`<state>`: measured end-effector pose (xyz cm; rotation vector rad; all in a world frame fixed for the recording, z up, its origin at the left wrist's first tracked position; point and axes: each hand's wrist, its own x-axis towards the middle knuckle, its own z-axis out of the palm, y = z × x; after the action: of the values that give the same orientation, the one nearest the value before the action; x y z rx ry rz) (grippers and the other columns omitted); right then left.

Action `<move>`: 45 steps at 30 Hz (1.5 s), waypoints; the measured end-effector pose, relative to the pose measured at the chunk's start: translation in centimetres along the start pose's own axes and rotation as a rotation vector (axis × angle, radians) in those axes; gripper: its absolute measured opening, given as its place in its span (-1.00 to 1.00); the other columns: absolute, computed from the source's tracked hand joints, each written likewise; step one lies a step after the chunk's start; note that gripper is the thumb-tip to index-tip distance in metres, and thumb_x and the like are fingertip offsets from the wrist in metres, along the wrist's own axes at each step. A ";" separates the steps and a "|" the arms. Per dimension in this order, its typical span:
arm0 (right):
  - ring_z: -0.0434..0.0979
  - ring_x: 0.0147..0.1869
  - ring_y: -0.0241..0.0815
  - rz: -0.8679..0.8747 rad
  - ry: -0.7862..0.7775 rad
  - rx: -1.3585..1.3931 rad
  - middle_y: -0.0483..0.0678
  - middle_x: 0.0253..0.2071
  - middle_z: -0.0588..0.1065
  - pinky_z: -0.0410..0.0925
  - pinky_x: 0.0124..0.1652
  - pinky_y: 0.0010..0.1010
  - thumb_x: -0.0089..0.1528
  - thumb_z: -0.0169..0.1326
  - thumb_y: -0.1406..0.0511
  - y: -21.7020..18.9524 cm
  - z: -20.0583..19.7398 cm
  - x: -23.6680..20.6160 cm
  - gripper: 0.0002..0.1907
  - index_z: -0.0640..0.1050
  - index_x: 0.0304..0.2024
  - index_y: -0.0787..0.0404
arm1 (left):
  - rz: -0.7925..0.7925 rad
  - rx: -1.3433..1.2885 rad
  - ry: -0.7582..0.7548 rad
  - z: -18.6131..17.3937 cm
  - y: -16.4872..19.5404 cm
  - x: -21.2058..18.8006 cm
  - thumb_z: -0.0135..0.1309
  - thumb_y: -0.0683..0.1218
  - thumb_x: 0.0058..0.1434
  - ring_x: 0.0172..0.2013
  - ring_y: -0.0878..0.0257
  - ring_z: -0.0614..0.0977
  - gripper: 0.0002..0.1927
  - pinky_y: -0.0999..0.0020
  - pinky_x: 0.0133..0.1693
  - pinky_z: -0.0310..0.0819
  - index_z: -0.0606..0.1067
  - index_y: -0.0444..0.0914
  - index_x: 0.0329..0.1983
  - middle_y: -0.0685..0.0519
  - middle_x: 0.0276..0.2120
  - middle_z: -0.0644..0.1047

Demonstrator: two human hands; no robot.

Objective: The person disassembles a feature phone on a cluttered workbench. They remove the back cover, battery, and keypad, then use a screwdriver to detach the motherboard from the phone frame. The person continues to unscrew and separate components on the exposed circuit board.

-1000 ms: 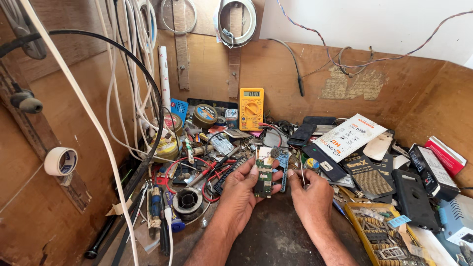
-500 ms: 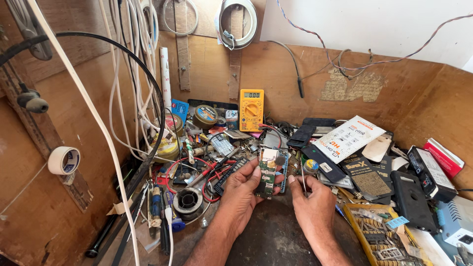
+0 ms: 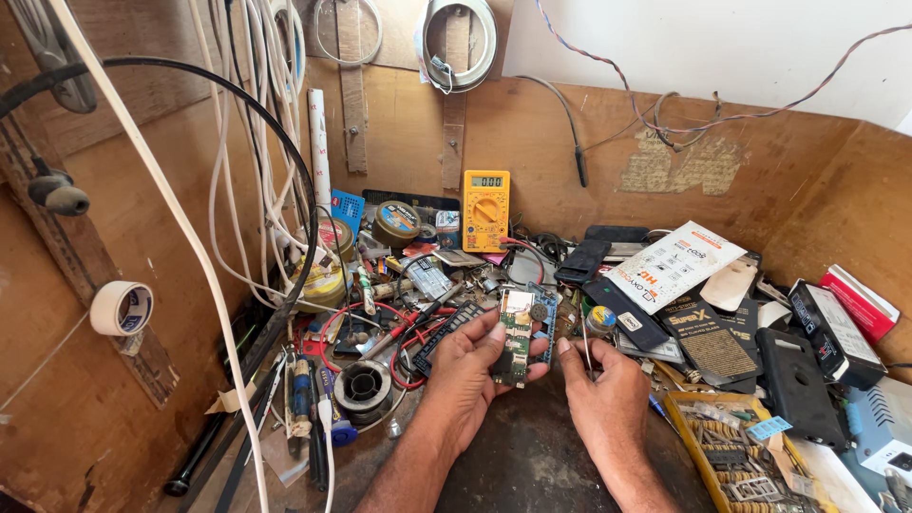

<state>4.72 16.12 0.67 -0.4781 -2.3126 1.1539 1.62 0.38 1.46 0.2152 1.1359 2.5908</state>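
My left hand (image 3: 472, 369) holds a small green circuit board (image 3: 519, 337) upright by its lower left edge, thumb laid across its face. My right hand (image 3: 600, 382) is beside it on the right and grips thin metal tweezers (image 3: 584, 334) that point upward, with the forefinger tip touching the board's right edge. Both hands hover over the dark worn desktop (image 3: 518, 465), just in front of a heap of phone parts and tools.
A yellow multimeter (image 3: 485, 209) leans on the back wall. Red and black probe leads, a solder spool (image 3: 362, 386) and screwdrivers lie left. Phone bodies, packets and a yellow parts tray (image 3: 736, 446) fill the right. White cables hang left beside a tape roll (image 3: 121, 308).
The hands and board have shifted slightly right and nearer to me. The tweezers stay in the right hand.
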 end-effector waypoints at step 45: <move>0.10 -0.69 -0.47 0.160 -0.366 0.641 -0.13 -0.53 0.46 -0.05 -0.69 -0.54 0.21 0.22 0.19 0.9 0.5 0.2 -0.72 0.64 -0.34 0.32 | 0.045 0.093 0.030 -1.3 -1.2 1.3 -0.04 -0.35 0.28 -0.15 0.18 0.71 -0.50 0.30 -0.11 0.68 0.32 -0.39 0.32 -0.16 -0.09 0.66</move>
<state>4.35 16.38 -0.30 -0.2194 -2.0320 2.0990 0.37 0.69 -0.31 0.2248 1.2779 2.5904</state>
